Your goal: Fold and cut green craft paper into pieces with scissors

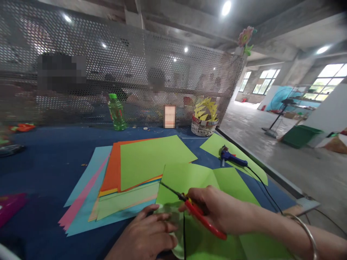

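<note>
My right hand (217,209) is closed around red-handled scissors (202,218), whose dark blades point to the upper left over the left edge of a creased green sheet (227,180). Below the blades, my left hand (151,233) lies with fingers apart on a pale, translucent piece (177,231) on top of the green paper. Left of the sheet is a stack of coloured paper, with a green sheet (154,159) on top and orange, yellow, blue and pink ones under it.
A blue glue gun (234,158) with a cord rests on green paper at the right. Along the mesh screen (173,54) stand a green bottle (117,112) and a basket (204,127) with yellow paper. A magenta object (12,207) is at the left.
</note>
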`<state>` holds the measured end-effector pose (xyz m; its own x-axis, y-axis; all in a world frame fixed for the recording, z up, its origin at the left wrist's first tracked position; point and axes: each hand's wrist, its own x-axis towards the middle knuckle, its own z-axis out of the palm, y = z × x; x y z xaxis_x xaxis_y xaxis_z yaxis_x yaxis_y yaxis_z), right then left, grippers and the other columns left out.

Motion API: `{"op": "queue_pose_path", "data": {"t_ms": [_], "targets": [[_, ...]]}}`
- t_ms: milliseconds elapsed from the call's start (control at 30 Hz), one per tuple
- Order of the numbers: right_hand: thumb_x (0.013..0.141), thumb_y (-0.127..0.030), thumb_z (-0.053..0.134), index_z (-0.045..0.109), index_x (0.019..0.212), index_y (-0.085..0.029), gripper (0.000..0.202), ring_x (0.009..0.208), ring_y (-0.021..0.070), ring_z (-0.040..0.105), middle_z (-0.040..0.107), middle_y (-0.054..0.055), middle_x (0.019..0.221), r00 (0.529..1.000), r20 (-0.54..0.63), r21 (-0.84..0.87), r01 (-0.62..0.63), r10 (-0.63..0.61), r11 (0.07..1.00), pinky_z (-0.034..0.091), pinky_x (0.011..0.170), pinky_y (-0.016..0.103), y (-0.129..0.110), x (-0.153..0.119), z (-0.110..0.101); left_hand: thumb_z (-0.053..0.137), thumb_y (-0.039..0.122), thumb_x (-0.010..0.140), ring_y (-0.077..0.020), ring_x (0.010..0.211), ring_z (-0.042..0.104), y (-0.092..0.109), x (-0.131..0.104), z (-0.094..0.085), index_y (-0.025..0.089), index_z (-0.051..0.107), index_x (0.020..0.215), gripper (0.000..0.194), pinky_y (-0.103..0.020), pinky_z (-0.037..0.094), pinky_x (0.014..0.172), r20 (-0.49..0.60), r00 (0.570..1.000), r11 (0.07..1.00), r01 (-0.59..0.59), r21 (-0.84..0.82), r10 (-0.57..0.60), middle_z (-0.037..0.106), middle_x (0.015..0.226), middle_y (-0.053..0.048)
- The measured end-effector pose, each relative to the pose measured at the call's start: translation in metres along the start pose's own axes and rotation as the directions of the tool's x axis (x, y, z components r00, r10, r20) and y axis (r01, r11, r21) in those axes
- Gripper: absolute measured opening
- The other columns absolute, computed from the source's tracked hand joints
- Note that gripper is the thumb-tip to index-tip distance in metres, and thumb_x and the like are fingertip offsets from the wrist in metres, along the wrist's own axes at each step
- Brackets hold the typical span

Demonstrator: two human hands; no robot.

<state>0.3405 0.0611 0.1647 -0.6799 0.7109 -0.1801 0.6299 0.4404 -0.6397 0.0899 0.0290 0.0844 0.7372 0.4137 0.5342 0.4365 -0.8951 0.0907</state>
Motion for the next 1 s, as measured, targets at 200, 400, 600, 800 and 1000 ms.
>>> {"op": "queue_pose_path", "data": {"t_ms": [200, 400, 600, 800, 1000], "targets": [[0.073, -0.011, 0.055, 0.040, 0.075, -0.022, 0.019, 0.049, 0.0059, 0.030, 0.042, -0.008, 0.060, 0.988, 0.097, -0.197, 0.139, -0.121, 0.971, 0.023, 0.045, 0.018, 0.005, 0.010, 0.001, 0.061, 0.040, 0.091, -0.0041, 0.102, 0.067, 0.005, 0.003, -0.009, 0.030, 0.066, 0.084, 0.013, -0.014, 0.029, 0.108, -0.051, 0.999, 1.000, -0.001, 0.029, 0.002, 0.075, 0.093, 0.013], [0.074, -0.011, 0.057, 0.038, 0.074, -0.021, 0.022, 0.050, 0.0057, 0.026, 0.037, -0.009, 0.057, 0.986, 0.105, -0.113, 0.143, -0.131, 0.983, 0.022, 0.044, 0.016, 0.013, 0.009, 0.000, 0.033, 0.034, 0.102, -0.0072, 0.090, 0.068, 0.014, -0.002, 0.004, 0.026, 0.069, 0.094, 0.037, -0.019, 0.026, 0.111, -0.255, 0.966, 0.987, 0.086, 0.138, -0.048, 0.076, 0.094, 0.005], [0.076, -0.011, 0.056, 0.038, 0.075, -0.021, 0.020, 0.052, 0.0057, 0.027, 0.038, -0.009, 0.059, 0.986, 0.104, -0.040, 0.132, -0.127, 0.991, 0.022, 0.043, 0.015, 0.018, 0.009, 0.002, 0.045, 0.034, 0.098, -0.0143, 0.102, 0.066, 0.025, 0.009, -0.007, 0.022, 0.067, 0.112, 0.028, -0.026, 0.044, 0.101, -0.027, 0.998, 0.957, 0.068, 0.284, -0.063, 0.073, 0.110, -0.002], [0.076, -0.013, 0.056, 0.039, 0.074, -0.021, 0.019, 0.053, 0.0061, 0.027, 0.037, -0.009, 0.059, 0.985, 0.094, -0.056, 0.151, -0.146, 0.987, 0.022, 0.045, 0.017, 0.016, 0.008, 0.002, 0.042, 0.030, 0.099, -0.0139, 0.104, 0.066, 0.021, 0.011, -0.015, 0.022, 0.067, 0.111, 0.029, -0.023, 0.050, 0.093, -0.031, 0.994, 0.971, 0.112, 0.212, -0.108, 0.073, 0.109, -0.002], [0.080, -0.015, 0.056, 0.046, 0.076, -0.019, 0.011, 0.053, 0.0063, 0.031, 0.043, -0.008, 0.061, 0.991, 0.089, -0.013, 0.101, -0.099, 0.995, 0.025, 0.046, 0.017, 0.019, 0.008, 0.005, 0.044, 0.039, 0.098, -0.0165, 0.100, 0.067, 0.030, 0.007, 0.005, 0.020, 0.067, 0.113, 0.033, -0.027, 0.051, 0.091, -0.067, 0.986, 0.947, 0.165, 0.274, -0.153, 0.073, 0.108, -0.005]]}}
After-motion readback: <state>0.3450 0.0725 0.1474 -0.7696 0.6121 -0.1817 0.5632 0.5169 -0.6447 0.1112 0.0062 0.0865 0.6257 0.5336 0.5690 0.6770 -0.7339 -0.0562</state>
